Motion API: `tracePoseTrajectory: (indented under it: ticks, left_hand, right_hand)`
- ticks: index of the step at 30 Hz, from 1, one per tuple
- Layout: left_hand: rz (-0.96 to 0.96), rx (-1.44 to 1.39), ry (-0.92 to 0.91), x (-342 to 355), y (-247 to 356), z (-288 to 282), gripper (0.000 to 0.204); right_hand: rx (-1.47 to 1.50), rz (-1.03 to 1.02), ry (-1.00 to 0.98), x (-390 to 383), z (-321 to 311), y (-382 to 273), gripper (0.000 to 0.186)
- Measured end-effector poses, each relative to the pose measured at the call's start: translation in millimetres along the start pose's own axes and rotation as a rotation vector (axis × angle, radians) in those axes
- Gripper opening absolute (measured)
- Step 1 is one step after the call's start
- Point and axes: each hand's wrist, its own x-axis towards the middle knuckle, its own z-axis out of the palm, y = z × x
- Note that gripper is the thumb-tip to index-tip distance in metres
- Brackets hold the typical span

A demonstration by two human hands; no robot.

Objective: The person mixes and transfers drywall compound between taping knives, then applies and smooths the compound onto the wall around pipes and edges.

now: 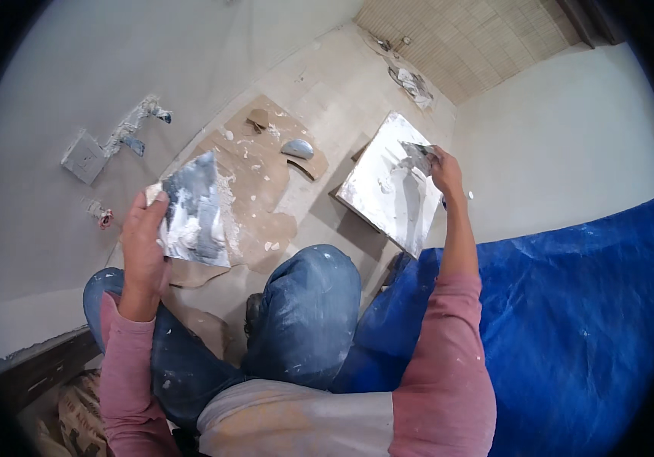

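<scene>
My left hand (143, 240) is closed on the edge of a flat, rectangular metal trowel (196, 209). Grey and white plaster smears cover the trowel's face, which is tilted toward me beside the left wall. Out ahead to the right, my right hand (446, 174) grips a putty knife (416, 151), its blade low over a white board (373, 171). I cannot tell whether the blade touches the surface. Wet-looking grey streaks mark the board around the knife. My fingers partly hide both tools' holding parts.
A torn brown paper sheet (260, 217) with white crumbs covers floor by the left wall, bearing a half-round metal piece (297, 148). An outlet box (83, 157) sits in that wall. Blue tarp (571, 320) spreads at right. Printed sacks (79, 415) lie at lower left.
</scene>
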Motion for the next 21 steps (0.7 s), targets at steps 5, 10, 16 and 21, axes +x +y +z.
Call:
tracePoseTrajectory:
  ticks: [5,10,16,21]
  left_hand:
    - [-0.034,0.021,-0.074,4,-18,36,0.022]
    - [-0.026,0.018,-0.089,10,-44,82,0.019]
    - [0.033,-0.256,0.005,13,-57,148,0.027]
    - [0.024,-0.426,0.081,7,-42,168,0.016]
  right_hand:
    - [0.452,-0.059,0.333,-21,-16,4,0.026]
    - [1.078,-0.099,0.545,-45,-14,-44,0.022]
    - [1.13,-0.06,0.772,-120,-16,-163,0.011]
    - [1.434,-0.559,0.845,-166,-14,-256,0.033]
